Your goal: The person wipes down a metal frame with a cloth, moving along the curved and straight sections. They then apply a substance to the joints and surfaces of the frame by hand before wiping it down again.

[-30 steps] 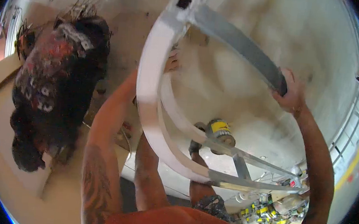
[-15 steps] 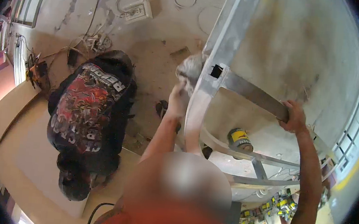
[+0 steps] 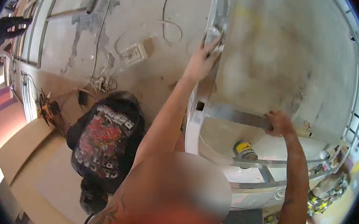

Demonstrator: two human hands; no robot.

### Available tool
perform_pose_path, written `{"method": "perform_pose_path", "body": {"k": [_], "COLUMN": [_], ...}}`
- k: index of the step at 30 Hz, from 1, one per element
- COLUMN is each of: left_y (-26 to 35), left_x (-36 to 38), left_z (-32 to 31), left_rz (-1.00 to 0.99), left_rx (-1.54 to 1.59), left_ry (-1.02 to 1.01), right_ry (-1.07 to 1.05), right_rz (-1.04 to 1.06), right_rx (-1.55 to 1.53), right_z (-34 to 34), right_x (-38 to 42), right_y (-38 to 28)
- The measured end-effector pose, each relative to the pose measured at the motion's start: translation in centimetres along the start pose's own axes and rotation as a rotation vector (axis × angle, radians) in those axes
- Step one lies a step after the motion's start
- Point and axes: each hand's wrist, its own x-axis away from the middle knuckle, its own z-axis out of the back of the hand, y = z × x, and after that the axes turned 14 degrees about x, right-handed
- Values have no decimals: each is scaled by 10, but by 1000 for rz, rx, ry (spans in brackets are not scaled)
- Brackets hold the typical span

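My left hand [image 3: 202, 59] is stretched forward onto the long grey metal beam [image 3: 195, 132], its fingers pressing a crumpled whitish cloth [image 3: 217, 35] against the surface. My right hand [image 3: 280, 123] is wrapped round the free end of the short metal crosspiece [image 3: 237, 115], which branches off the beam beside a small square hole [image 3: 200, 105]. Below the crosspiece, a can with a yellow and black label [image 3: 245, 150] stands near the curved lower rails [image 3: 269, 163].
A person in a black printed shirt [image 3: 108, 135] bends low at the left. Cables and a white socket box [image 3: 134, 54] lie on the floor ahead. Another person in dark clothes [image 3: 11, 29] is at the far left. Yellow-and-black items [image 3: 321, 203] are piled at the lower right.
My left hand has slid forward along the beam with the cloth. My right hand stays on the crosspiece. The view has shifted, so the floor things and bent person appear lower.
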Motion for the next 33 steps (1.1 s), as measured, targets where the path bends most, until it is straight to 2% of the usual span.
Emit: {"method": "perform_pose_path", "body": {"k": [1,2,4,5,7,8,10,11,14,15,16,17,19,21,23,25,26,27,28,29,30,31,33], "left_y": [3,9,5,3,11,11,25,33,28,20,18,19,28,37,23,34,25,36,55,63,56,47,61], "left_x": [12,38,96,129,142,138,96,43,-106,-165,-221,-275,-309,-308,-279,-204,-160,-114,-68,-33,-3,8,-22], "left_z": [-3,-7,-12,-18,-17,-15,-13,-13,-1,5,7,8,3,-10,-7,-14,-17,-20,-24,-29,-28,-27,-21], "left_rz": [12,11,44,146,282,171,-48,-140,-367,-491,-379,-417,-451,-354,-462,-328,-314,-182,-106,10,-13,-36,-20], "left_rx": [-84,-172,-186,132,431,-74,-691,-807,-759,-828,-724,-745,-768,-1022,-1043,-1036,-898,-976,-902,-857,-897,-936,-852], "left_ry": [-5,-12,-65,-41,-23,-102,-247,-305,-222,-206,-159,-152,-145,-31,-67,-170,-153,-240,-246,-278,-301,-322,-315], "right_ry": [-57,-28,53,64,120,121,58,60,93,84,74,72,137,107,91,-31,-20,-14,-9,-5,-2,1,-78], "right_rz": [2,-22,134,117,147,138,112,96,167,163,161,155,141,154,150,55,46,-67,-179,-185,-315,-444,-589], "right_rx": [-3,-10,25,12,21,-5,5,-3,23,27,34,36,2,-1,5,-52,-48,-48,-48,-44,45,137,291], "right_z": [6,8,-2,0,-4,-5,-1,-2,-6,-5,-4,-5,-10,-3,9,4,11,18,24,16,-7,-26,-40], "right_x": [-1,-2,0,2,4,4,5,5,4,4,4,4,4,6,5,7,9,11,15,17,15,12,4], "right_y": [1,4,10,13,11,10,11,14,16,15,16,17,16,15,15,8,4,-5,-15,-28,-43,-57,-84]}}
